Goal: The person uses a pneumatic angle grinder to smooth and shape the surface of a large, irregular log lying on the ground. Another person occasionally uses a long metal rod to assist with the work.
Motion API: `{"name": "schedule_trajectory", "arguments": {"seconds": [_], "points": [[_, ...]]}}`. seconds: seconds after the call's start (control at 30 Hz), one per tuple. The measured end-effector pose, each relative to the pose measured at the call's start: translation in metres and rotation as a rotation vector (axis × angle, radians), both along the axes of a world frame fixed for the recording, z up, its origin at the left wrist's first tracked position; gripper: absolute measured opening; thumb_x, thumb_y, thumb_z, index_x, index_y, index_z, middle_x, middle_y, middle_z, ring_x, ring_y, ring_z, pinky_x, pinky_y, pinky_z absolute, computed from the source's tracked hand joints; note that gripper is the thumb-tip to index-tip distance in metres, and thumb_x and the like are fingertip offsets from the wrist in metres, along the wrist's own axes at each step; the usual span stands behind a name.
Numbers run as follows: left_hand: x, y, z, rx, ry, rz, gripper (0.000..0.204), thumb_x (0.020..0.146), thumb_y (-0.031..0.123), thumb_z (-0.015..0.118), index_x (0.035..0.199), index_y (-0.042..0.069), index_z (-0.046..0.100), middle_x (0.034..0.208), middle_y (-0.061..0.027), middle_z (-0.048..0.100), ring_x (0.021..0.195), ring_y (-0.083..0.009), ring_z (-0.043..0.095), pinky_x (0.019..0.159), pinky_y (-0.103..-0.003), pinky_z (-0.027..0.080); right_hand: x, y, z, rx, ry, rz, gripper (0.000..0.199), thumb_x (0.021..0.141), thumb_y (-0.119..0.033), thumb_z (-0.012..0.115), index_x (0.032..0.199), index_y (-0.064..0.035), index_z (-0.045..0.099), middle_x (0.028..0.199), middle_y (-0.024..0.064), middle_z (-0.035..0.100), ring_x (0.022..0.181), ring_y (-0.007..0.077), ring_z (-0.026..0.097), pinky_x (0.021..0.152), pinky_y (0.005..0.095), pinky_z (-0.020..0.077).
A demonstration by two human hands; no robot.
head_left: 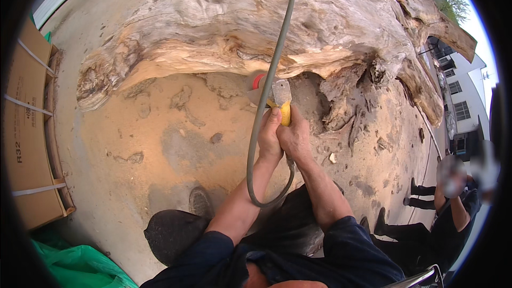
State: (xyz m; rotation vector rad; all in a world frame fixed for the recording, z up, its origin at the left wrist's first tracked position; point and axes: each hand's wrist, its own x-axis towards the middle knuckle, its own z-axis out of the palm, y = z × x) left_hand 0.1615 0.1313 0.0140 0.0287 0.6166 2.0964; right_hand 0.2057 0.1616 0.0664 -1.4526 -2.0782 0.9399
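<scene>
Both my hands are closed together round a yellow-and-grey grinder [281, 94] with a red disc partly visible at its head. My left hand [270, 134] wraps its left side, with the thumb along the body. My right hand [295, 135] grips the right side, pressed against the left. The grinder's head is at the lower edge of a large weathered tree trunk [224, 18], where pale wood shows; exact contact cannot be made out. A grey-green hose [255, 144] loops from below my hands up over the trunk.
Orange-tan dust covers the concrete ground [181, 144], with wood chips scattered about. A strapped cardboard box [29, 128] stands at the left on a wooden pallet, above green sheeting [80, 264]. Two people in dark clothes [453, 218] are at the lower right. Roots and branches jut out right.
</scene>
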Motion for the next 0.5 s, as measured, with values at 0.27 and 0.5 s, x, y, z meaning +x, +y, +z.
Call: {"name": "schedule_trajectory", "arguments": {"seconds": [0.27, 0.5], "points": [[-0.007, -0.004, -0.003, 0.025, -0.035, 0.046, 0.037, 0.105, 0.032, 0.058, 0.111, -0.004, 0.067, 0.102, -0.0057, 0.065, 0.092, -0.0154, 0.061, 0.084, -0.033, 0.050, -0.011, 0.000, 0.005, -0.033, -0.082, 0.034, 0.031, 0.089, -0.017, 0.067, 0.112, 0.0036, 0.062, 0.095, 0.0311, 0.070, 0.096, 0.0473, 0.070, 0.078, 0.0494, 0.0529], [0.007, 0.012, -0.007, -0.052, 0.098, -0.021, 0.035, 0.105, 0.031, 0.058, 0.110, -0.003, 0.067, 0.101, -0.0046, 0.065, 0.090, -0.0145, 0.061, 0.081, -0.031, 0.049, 0.010, 0.010, -0.007, 0.038, -0.021, -0.018, 0.031, 0.092, -0.026, 0.068, 0.105, 0.0011, 0.059, 0.087, 0.0312, 0.068, 0.089, 0.0510, 0.068, 0.073, 0.0530, 0.0534]]}}
